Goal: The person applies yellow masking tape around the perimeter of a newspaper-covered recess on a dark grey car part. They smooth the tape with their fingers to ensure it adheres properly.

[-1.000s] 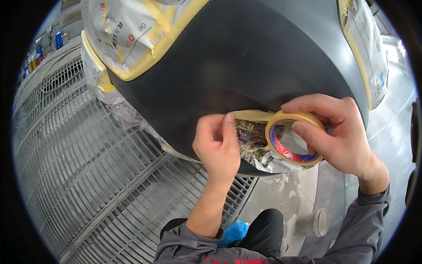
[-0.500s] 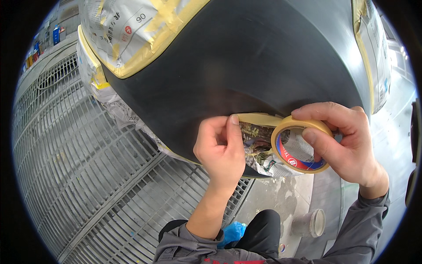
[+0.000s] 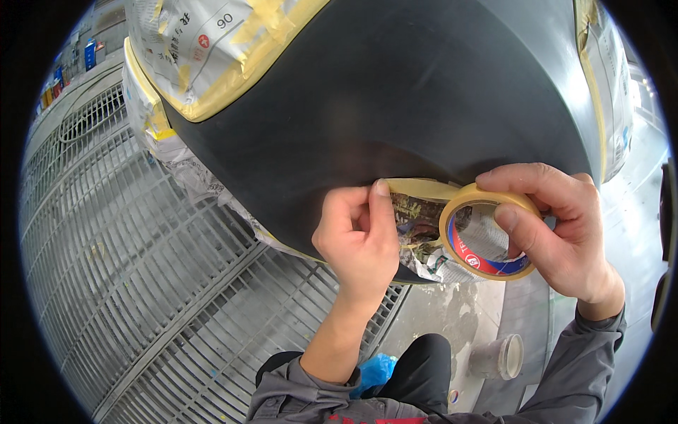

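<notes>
My right hand (image 3: 554, 226) grips a roll of yellow masking tape (image 3: 450, 237), its fingers over the top rim and thumb at the core. A short tape strip (image 3: 421, 188) runs from the roll to my left hand (image 3: 364, 237), which pinches its free end between thumb and forefinger. The strip lies along the upper edge of a newspaper patch (image 3: 418, 219) low on a smooth dark grey curved panel (image 3: 339, 99), possibly a vehicle bumper. Whether the strip is pressed down along its whole length I cannot tell.
Taped paper masking (image 3: 191, 63) covers the upper left of the panel, with more masking (image 3: 609, 106) at right. A metal floor grating (image 3: 155, 283) spreads at left. A whitish bucket (image 3: 498, 357) stands on the floor at lower right, and blue plastic (image 3: 374, 373) shows by my legs.
Both hands and the tape roll have shifted slightly to the right, with the strip still stretched between them. The grips are the same.
</notes>
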`<state>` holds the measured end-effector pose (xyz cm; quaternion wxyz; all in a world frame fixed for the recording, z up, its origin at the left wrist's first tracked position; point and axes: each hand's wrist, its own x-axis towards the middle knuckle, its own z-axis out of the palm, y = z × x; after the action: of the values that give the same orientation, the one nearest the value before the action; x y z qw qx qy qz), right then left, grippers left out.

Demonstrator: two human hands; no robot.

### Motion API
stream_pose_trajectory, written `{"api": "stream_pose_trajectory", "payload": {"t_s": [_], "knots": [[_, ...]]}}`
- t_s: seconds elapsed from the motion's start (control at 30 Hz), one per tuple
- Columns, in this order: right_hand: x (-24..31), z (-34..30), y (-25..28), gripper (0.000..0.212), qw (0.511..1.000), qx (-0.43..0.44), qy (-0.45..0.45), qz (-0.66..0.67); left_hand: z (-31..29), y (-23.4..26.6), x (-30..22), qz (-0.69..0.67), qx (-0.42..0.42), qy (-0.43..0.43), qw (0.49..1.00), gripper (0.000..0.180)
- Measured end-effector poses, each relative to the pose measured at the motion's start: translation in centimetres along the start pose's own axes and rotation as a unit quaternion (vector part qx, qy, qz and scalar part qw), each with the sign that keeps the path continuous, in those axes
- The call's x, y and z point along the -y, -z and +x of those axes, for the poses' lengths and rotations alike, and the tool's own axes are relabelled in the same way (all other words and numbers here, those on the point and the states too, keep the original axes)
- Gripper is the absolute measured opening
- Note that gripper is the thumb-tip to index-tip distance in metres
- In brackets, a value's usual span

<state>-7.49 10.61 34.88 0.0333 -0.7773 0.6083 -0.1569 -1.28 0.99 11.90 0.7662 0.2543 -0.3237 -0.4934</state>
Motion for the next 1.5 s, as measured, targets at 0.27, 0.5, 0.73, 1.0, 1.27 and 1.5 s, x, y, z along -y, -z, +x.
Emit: {"api": "stream_pose_trajectory", "payload": {"t_s": [0.27,0.5,0.73,1.0,1.27,1.5], "knots": [[0.5,0.2,-0.2,0.029,1.000,-0.007,-0.015,-0.014,0.9,1.6,0.0,0.055,-0.019,0.027,0.998,0.024],[0.8,0.2,-0.3,0.028,0.999,-0.007,-0.034,0.003,1.0,3.3,0.6,0.223,0.069,-0.325,0.916,0.035],[1.1,0.1,0.1,0.029,0.999,0.013,-0.042,-0.009,0.1,3.1,1.0,0.233,0.101,-0.318,0.913,0.045],[1.8,0.2,1.1,0.028,0.996,0.037,-0.083,-0.003,0.4,3.0,2.0,0.286,0.084,-0.384,0.874,0.053],[1.4,-0.7,3.9,0.019,0.994,0.019,-0.107,0.016,0.2,2.6,1.5,0.312,0.067,-0.382,0.867,0.058],[1.5,-0.8,4.2,0.020,0.993,0.021,-0.114,0.019,0.0,2.2,1.3,0.274,0.094,-0.386,0.876,0.050]]}}
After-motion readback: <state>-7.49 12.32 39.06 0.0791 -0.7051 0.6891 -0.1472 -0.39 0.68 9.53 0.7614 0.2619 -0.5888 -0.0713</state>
